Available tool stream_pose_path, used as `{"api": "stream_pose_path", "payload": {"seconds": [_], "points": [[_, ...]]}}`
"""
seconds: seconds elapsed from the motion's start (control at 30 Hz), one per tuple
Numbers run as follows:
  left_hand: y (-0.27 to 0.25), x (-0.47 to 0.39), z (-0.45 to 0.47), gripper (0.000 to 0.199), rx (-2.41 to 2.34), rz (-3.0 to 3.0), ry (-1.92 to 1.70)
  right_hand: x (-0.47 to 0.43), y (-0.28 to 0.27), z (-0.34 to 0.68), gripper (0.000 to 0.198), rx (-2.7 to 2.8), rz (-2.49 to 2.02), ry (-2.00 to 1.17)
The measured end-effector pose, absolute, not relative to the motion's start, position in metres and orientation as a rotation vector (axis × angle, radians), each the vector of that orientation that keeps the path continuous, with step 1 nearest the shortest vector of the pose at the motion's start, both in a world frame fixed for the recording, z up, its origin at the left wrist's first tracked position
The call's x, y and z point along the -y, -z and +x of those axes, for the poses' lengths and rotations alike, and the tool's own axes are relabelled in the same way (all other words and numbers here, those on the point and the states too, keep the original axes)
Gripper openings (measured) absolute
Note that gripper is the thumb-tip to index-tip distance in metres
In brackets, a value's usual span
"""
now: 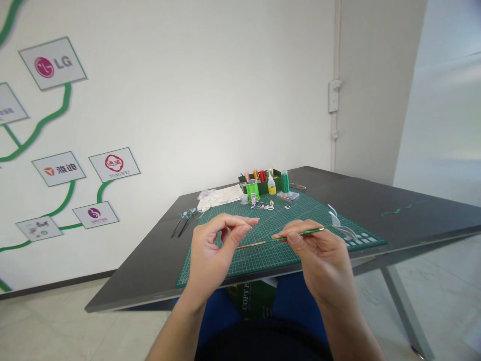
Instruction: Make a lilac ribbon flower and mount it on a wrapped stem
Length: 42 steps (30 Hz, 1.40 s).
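In my right hand (319, 250), thumb and fingers pinch a thin stick (306, 232), green along much of its length and tan towards its left end. It lies nearly level above the green cutting mat (270, 258). My left hand (216, 245) is beside the tan end, its thumb and forefinger brought together at the tips; whatever is between them is too small to make out. Curved translucent white strips (338, 225) rest on the mat just beyond my right hand.
At the back stand a green can (252, 190), a glue bottle (271, 184), a green thread spool (284, 181) and a dark box (278, 178) of spools. Scissors (268, 205) lie before them. Pliers (187, 216) sit left, near a white cloth (218, 197). Green thread (398, 210) lies right.
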<state>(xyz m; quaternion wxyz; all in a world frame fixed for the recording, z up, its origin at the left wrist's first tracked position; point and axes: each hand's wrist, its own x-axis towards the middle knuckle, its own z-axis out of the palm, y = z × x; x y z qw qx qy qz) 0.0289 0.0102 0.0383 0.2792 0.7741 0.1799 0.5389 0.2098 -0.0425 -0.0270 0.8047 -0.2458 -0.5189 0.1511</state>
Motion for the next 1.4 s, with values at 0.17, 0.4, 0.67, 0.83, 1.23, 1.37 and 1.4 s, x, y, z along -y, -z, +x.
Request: {"api": "stream_pose_path", "payload": {"seconds": [0.17, 0.4, 0.67, 0.83, 1.23, 1.37, 1.4], "points": [[-0.036, -0.037, 0.034, 0.02, -0.389, 1.973, -1.103, 0.042, 0.027, 0.211, 0.015, 1.06, -0.47, -0.447], [-0.004, -0.042, 0.052, 0.03, -0.215, 1.562, -0.852, 0.033, 0.026, 0.208, 0.024, 0.867, -0.447, -0.537], [0.019, -0.017, 0.066, 0.036, -0.183, 1.259, -0.912, 0.031, 0.032, 0.207, 0.02, 0.81, -0.469, -0.42], [0.021, -0.006, 0.061, 0.031, -0.23, 1.36, -0.848, 0.032, 0.035, 0.21, 0.014, 0.87, -0.54, -0.267], [-0.014, 0.008, 0.039, 0.02, -0.282, 1.86, -1.282, 0.037, 0.034, 0.21, 0.014, 1.0, -0.582, -0.251], [-0.015, -0.003, 0.038, 0.014, -0.396, 1.955, -1.401, 0.039, 0.03, 0.208, 0.017, 1.052, -0.581, -0.262], [-0.014, -0.007, 0.038, 0.013, -0.413, 1.994, -1.429, 0.039, 0.03, 0.209, 0.017, 1.065, -0.578, -0.266]]}}
